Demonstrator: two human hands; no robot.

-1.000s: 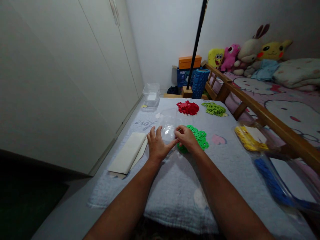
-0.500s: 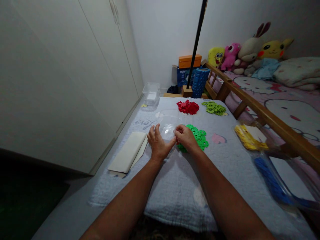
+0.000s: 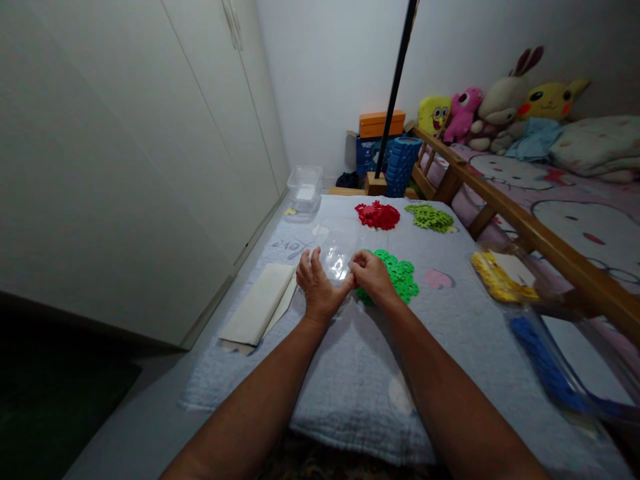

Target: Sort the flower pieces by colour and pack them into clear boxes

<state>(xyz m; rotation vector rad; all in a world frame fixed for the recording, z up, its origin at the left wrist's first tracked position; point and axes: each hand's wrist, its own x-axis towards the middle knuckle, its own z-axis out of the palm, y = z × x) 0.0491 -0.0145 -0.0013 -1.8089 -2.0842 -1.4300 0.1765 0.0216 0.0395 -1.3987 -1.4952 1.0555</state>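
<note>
On the table in front of me lies a clear plastic box (image 3: 338, 257), shiny and see-through. My left hand (image 3: 319, 285) grips it from the left, fingers along its side and thumb stretched across the near edge. With pinched fingertips, my right hand (image 3: 371, 272) holds the box's right edge. Just beyond and under that hand spreads a pile of green flower-shaped pieces (image 3: 400, 272), partly covered by it. Left of my left hand rest folded cream-coloured sheets (image 3: 260, 305).
Red pieces (image 3: 377, 215) and lime-green pieces (image 3: 431, 218) lie farther back. Stacked clear boxes (image 3: 305, 189) stand at the far left corner. On the right are packs with yellow pieces (image 3: 495, 277) and blue pieces (image 3: 543, 360), beside a wooden bed rail (image 3: 530, 227).
Both hands stay at the box with almost the same grip. The whole view has shifted very slightly, and the glare on the plastic looks different.
</note>
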